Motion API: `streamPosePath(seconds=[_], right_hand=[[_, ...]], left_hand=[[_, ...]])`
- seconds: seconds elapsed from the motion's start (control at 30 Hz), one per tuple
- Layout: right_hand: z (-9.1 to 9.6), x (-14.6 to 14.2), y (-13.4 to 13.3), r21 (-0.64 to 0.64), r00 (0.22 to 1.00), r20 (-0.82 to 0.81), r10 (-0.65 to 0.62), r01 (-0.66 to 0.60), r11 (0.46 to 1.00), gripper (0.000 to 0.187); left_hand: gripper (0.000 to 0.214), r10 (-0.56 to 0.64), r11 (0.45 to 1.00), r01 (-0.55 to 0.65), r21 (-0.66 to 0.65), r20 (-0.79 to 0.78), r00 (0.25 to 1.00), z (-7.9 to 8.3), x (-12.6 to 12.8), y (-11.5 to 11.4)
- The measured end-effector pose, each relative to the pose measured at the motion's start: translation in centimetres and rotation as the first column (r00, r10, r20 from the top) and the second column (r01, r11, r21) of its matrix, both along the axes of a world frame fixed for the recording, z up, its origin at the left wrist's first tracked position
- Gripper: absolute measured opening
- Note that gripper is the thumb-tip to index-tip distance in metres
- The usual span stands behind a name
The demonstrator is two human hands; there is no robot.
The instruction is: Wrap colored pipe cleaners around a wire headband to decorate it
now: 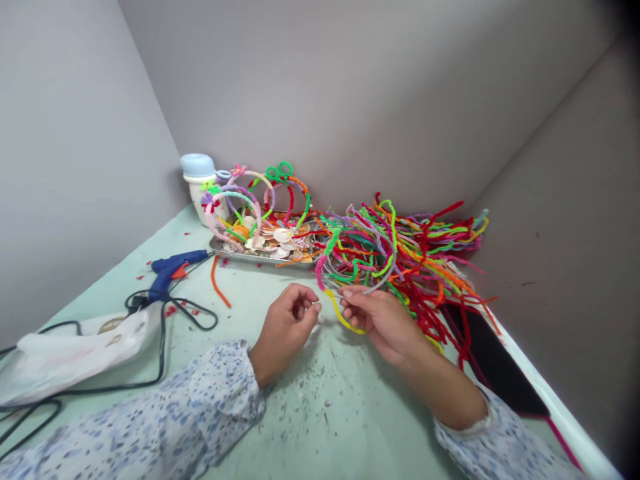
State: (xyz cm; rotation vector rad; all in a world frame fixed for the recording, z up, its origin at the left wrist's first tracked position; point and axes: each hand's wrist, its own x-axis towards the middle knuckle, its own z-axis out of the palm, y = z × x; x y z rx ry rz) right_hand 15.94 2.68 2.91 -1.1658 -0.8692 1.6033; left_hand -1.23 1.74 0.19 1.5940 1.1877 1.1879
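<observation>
My right hand (383, 320) is closed on a thin grey headband (393, 260), pinching it between thumb and fingers. One side of the headband is wrapped in green and pink fuzzy pipe cleaner. A yellow pipe cleaner (340, 316) trails from the pink part, curving down under my right fingers. Just left of the wrapped part is my left hand (287, 323), its fingers curled and thumb close to the index finger. Whether anything small sits in that pinch cannot be made out.
Loose colourful pipe cleaners (430, 253) are heaped behind my right hand. A metal tray (240, 254) holds shells, with decorated headbands (257, 183) standing over it. Nearby are a white bottle (197, 193), a blue glue gun (163, 275), its black cord (161, 347) and a plastic bag (85, 360).
</observation>
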Motion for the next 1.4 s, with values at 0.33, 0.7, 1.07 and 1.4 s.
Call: streamPosePath(seconds=[0.33,0.7,1.07,1.4], right_hand=[[0.5,0.9,0.0,0.057,0.963,0.022,0.269,-0.270,0.961,0.015],[-0.5,2.4,0.9,0.047,0.928,-0.098,0.360,-0.357,0.933,0.017],[-1.2,1.8,0.7,0.526,0.892,0.383,-0.239,0.003,0.851,0.031],[-1.8,0.1,-2.3,0.831,0.620,0.489,-0.614,-0.546,0.111,0.016]], left_hand=[[0.025,0.081,0.946,-0.028,0.324,-0.149,0.986,-0.3,-0.1,0.0],[0.018,-0.048,0.996,0.045,0.072,0.042,0.998,-0.7,0.1,-0.3],[0.015,0.041,0.992,-0.054,0.112,0.113,0.993,-0.4,0.0,-0.6],[0.010,0.063,0.991,-0.087,0.098,0.230,0.971,0.0,0.1,-0.5]])
